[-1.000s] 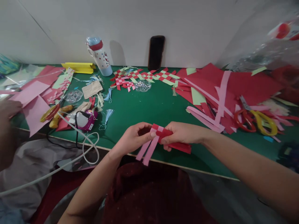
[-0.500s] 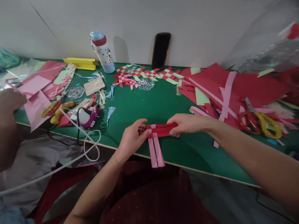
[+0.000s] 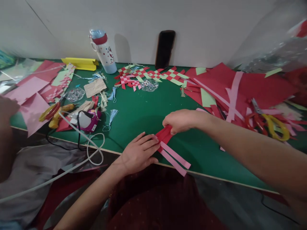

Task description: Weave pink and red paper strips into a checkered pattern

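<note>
Red paper strips (image 3: 165, 134) cross two pink paper strips (image 3: 176, 157) near the front edge of the green table. My right hand (image 3: 181, 121) pinches the far end of the red strips. With its palm down, my left hand (image 3: 140, 152) lies over the crossing, its fingertips on the paper and its fingers spread somewhat. The free pink ends slant toward the lower right, past the table edge. Part of the crossing is hidden under my left fingers.
Scissors (image 3: 277, 127) and red sheets (image 3: 216, 83) lie at right. Behind are woven paper pieces (image 3: 172, 76), a dish of beads (image 3: 149, 85), a phone (image 3: 165, 49) and a bottle (image 3: 105, 52). At left are a glue gun (image 3: 59, 115), cables and another person's hand.
The woven strips have turned, so the pink ends now point to the lower right. My left hand has flattened over the crossing, and my right hand has shifted left and slightly away.
</note>
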A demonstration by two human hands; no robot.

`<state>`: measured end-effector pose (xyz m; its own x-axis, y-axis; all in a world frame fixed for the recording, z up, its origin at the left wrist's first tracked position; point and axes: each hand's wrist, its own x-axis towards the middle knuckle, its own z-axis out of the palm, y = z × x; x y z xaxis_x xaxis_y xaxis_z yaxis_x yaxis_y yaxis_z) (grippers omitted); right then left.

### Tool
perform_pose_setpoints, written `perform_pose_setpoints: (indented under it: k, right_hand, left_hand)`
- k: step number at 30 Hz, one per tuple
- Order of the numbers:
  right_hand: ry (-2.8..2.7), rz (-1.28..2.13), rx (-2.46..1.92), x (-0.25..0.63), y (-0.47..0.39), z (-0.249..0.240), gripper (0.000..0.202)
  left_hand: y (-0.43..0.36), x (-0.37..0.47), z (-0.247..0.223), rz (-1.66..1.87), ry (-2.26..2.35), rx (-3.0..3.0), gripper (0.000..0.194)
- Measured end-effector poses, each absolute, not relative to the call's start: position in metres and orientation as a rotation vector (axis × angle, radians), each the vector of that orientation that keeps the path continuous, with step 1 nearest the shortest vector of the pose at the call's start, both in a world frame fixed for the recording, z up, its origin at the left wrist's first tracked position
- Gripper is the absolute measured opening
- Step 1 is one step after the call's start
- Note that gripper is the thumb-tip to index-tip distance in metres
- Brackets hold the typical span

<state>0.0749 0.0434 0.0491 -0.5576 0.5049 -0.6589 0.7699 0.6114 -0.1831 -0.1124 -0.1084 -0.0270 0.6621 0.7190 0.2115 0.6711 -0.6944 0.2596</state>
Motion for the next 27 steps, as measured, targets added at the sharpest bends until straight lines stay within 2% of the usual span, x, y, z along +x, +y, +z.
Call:
perform_pose_setpoints:
  k: [3, 7, 10, 16, 21, 27]
  right_hand:
    - [2.359, -0.459, 1.086, 0.08, 0.039, 0.053, 0.015]
    - [2.719, -0.149, 1.174, 0.11, 0.025, 0.051, 0.043]
    - [2.963, 0.143, 1.232, 0.13, -0.005, 0.039, 0.041]
    - [3.127, 0.052, 1.055, 0.126, -0.086, -0.002, 0.043]
    - [3.101, 0.014, 1.262, 0.127, -0.115, -0.017, 0.046]
    - [3.045, 0.169, 1.425, 0.147, -0.13, -0.026, 0.049]
  left_hand:
    - [-0.108, -0.113, -0.028, 0.432, 1.152, 2.725, 0.048]
    - [-0.108, -0.112, -0.029, 0.465, 1.132, 2.743, 0.048]
    - [-0.109, -0.112, -0.03, 0.461, 1.103, 2.748, 0.054]
    - [-0.108, -0.115, -0.034, 0.437, 1.05, 2.752, 0.06]
    - [-0.119, -0.104, -0.033, 0.395, 1.19, 2.774, 0.064]
    - [-0.141, -0.073, -0.027, 0.329, 1.537, 2.697, 0.069]
